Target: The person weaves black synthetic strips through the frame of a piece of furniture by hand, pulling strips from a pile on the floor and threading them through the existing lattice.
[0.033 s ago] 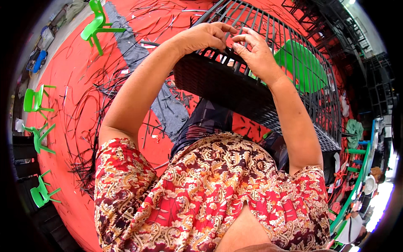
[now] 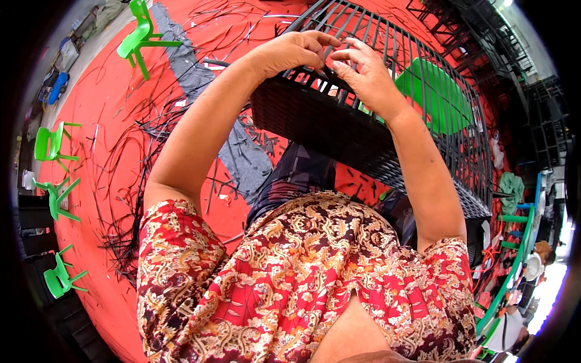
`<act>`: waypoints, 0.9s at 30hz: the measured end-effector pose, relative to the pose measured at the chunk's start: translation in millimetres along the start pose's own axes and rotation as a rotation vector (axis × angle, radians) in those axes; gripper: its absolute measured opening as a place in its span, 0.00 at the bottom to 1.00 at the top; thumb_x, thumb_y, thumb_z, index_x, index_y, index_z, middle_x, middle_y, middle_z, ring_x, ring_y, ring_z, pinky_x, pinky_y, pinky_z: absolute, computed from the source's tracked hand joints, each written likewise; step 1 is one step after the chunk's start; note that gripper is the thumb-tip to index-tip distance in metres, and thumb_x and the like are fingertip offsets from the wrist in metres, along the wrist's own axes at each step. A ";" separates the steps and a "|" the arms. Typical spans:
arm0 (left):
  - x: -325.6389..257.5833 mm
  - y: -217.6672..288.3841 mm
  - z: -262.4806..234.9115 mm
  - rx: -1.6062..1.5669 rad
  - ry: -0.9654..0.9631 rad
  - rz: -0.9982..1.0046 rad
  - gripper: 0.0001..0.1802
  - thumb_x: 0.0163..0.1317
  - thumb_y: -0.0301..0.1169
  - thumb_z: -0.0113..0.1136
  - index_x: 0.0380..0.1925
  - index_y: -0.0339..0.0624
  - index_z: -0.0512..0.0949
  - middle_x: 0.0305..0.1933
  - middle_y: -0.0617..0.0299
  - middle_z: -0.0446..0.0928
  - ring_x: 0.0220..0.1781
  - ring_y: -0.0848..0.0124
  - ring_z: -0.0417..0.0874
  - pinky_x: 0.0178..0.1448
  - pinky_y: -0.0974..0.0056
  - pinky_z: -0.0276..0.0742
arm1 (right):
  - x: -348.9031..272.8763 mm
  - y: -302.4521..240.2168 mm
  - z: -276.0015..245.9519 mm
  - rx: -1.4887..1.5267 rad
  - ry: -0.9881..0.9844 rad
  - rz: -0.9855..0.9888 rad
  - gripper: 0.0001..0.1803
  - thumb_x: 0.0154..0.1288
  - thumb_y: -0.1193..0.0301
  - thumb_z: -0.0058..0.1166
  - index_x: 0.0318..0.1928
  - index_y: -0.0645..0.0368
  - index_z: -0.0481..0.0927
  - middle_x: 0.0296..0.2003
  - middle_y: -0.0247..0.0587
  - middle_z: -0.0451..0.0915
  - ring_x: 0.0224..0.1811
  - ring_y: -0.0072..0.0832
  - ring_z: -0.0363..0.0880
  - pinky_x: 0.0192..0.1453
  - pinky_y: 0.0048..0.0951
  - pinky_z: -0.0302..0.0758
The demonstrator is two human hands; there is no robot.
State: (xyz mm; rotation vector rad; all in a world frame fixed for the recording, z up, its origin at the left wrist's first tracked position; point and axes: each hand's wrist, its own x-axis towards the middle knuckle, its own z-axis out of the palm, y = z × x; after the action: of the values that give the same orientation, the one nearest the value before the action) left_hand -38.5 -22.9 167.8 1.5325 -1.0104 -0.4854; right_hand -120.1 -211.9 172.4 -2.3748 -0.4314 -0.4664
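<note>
A large black frame of bars with a tightly woven side (image 2: 315,112) leans in front of me, across my legs. At its upper edge both my hands meet, close together. My left hand (image 2: 295,49) is bent over the edge with its fingers closed; what they pinch is dark and cannot be made out. Across from it, my right hand (image 2: 368,75) has its thumb and forefinger bent toward the same spot on the rim. Its other fingers are curled above, and whatever lies at its fingertips is too small to name.
Loose black strips (image 2: 130,199) are strewn over the red floor (image 2: 103,242), with a grey cloth strip (image 2: 242,163) among them. Several green chairs stand along the left, one (image 2: 142,39) at the far left. A green seat (image 2: 433,94) shows behind the bars. Black frames (image 2: 548,121) are stacked at right.
My right fingers have shifted very slightly left and up along the edge. The black frame and my left hand stay nearly where they were.
</note>
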 end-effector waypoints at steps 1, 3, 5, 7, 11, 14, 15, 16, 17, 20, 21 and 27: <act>-2.2 1.2 -3.1 -0.077 0.028 -0.023 0.04 0.49 0.25 0.57 0.20 0.36 0.77 0.57 0.56 0.66 0.53 0.70 0.70 0.57 0.66 0.65 | 4.0 -2.4 4.1 -0.018 -0.039 -0.015 0.15 0.55 0.59 0.55 0.37 0.55 0.80 0.56 0.50 0.66 0.60 0.44 0.60 0.63 0.39 0.57; -8.7 2.9 -11.1 -0.060 0.046 0.005 0.05 0.51 0.25 0.56 0.21 0.36 0.77 0.57 0.56 0.67 0.55 0.69 0.69 0.58 0.66 0.64 | 11.7 -6.7 12.7 -0.053 -0.118 -0.045 0.14 0.55 0.59 0.55 0.35 0.57 0.81 0.55 0.49 0.66 0.60 0.43 0.60 0.63 0.38 0.57; -14.4 5.7 -18.4 -0.043 0.066 0.031 0.06 0.53 0.26 0.55 0.21 0.36 0.76 0.56 0.55 0.67 0.58 0.67 0.68 0.59 0.65 0.62 | 19.4 -9.2 13.6 0.064 -0.216 -0.015 0.14 0.56 0.60 0.54 0.31 0.58 0.81 0.53 0.49 0.69 0.59 0.41 0.60 0.62 0.36 0.57; -16.5 12.4 -24.1 0.322 0.111 0.027 0.07 0.54 0.29 0.56 0.26 0.35 0.78 0.56 0.55 0.68 0.58 0.65 0.68 0.58 0.64 0.65 | 19.4 3.7 20.6 0.130 -0.220 -0.025 0.15 0.57 0.60 0.53 0.30 0.60 0.81 0.52 0.49 0.69 0.59 0.41 0.61 0.61 0.35 0.58; -21.4 -6.3 -40.7 0.886 0.128 0.088 0.08 0.53 0.32 0.58 0.33 0.44 0.81 0.59 0.50 0.64 0.59 0.58 0.66 0.61 0.62 0.62 | 17.1 2.8 25.0 0.219 -0.166 0.040 0.16 0.59 0.63 0.48 0.29 0.66 0.80 0.52 0.52 0.70 0.58 0.41 0.63 0.61 0.36 0.59; -25.6 -18.4 -27.8 1.008 0.061 0.004 0.11 0.50 0.34 0.59 0.36 0.51 0.81 0.63 0.50 0.60 0.64 0.55 0.60 0.65 0.58 0.55 | 16.4 4.5 27.3 0.194 -0.167 0.076 0.16 0.56 0.64 0.47 0.26 0.66 0.79 0.52 0.54 0.71 0.55 0.43 0.66 0.59 0.33 0.62; -23.5 -14.9 -23.1 1.061 0.041 -0.032 0.12 0.51 0.34 0.58 0.37 0.51 0.81 0.64 0.50 0.59 0.65 0.54 0.60 0.65 0.58 0.55 | 16.4 5.4 27.2 0.195 -0.182 0.103 0.16 0.56 0.64 0.47 0.25 0.66 0.79 0.51 0.54 0.71 0.55 0.43 0.67 0.58 0.33 0.63; -22.1 -7.3 -17.4 1.113 0.021 -0.068 0.12 0.51 0.34 0.58 0.37 0.52 0.81 0.65 0.50 0.57 0.65 0.54 0.59 0.65 0.58 0.55 | 16.3 6.1 26.8 0.197 -0.194 0.130 0.16 0.55 0.64 0.47 0.25 0.65 0.80 0.51 0.54 0.71 0.54 0.44 0.67 0.58 0.33 0.63; -21.0 -4.1 -14.6 1.165 0.000 -0.104 0.13 0.51 0.34 0.58 0.38 0.52 0.81 0.65 0.50 0.56 0.66 0.54 0.58 0.66 0.58 0.54 | 16.7 4.5 25.2 0.197 -0.205 0.151 0.16 0.55 0.64 0.47 0.24 0.65 0.80 0.51 0.54 0.71 0.53 0.44 0.68 0.57 0.32 0.64; -18.5 -41.2 -27.8 0.988 0.060 -0.020 0.13 0.51 0.44 0.56 0.38 0.64 0.81 0.68 0.62 0.53 0.69 0.61 0.53 0.60 0.41 0.53 | 14.2 -6.2 26.9 0.167 -0.239 0.145 0.16 0.55 0.63 0.48 0.24 0.64 0.80 0.50 0.54 0.72 0.52 0.45 0.69 0.56 0.33 0.65; -16.6 -42.1 -29.3 0.903 0.068 0.022 0.13 0.51 0.44 0.56 0.38 0.64 0.81 0.68 0.62 0.53 0.69 0.61 0.53 0.60 0.42 0.54 | 14.0 -4.6 28.1 0.152 -0.233 0.133 0.16 0.56 0.63 0.48 0.25 0.64 0.80 0.50 0.54 0.72 0.52 0.45 0.69 0.56 0.34 0.65; -12.1 -3.4 -22.9 0.723 -0.097 -0.088 0.09 0.50 0.29 0.57 0.33 0.41 0.80 0.63 0.50 0.58 0.58 0.64 0.66 0.60 0.62 0.61 | 13.6 -0.2 30.4 0.179 -0.270 0.163 0.16 0.58 0.60 0.51 0.28 0.61 0.81 0.52 0.52 0.70 0.54 0.45 0.66 0.57 0.37 0.63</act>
State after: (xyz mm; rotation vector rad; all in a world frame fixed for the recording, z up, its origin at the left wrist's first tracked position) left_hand -26.1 0.1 167.1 2.2153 -1.2769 -0.2606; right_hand -101.6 -189.0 156.8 -2.2810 -0.3788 -0.0295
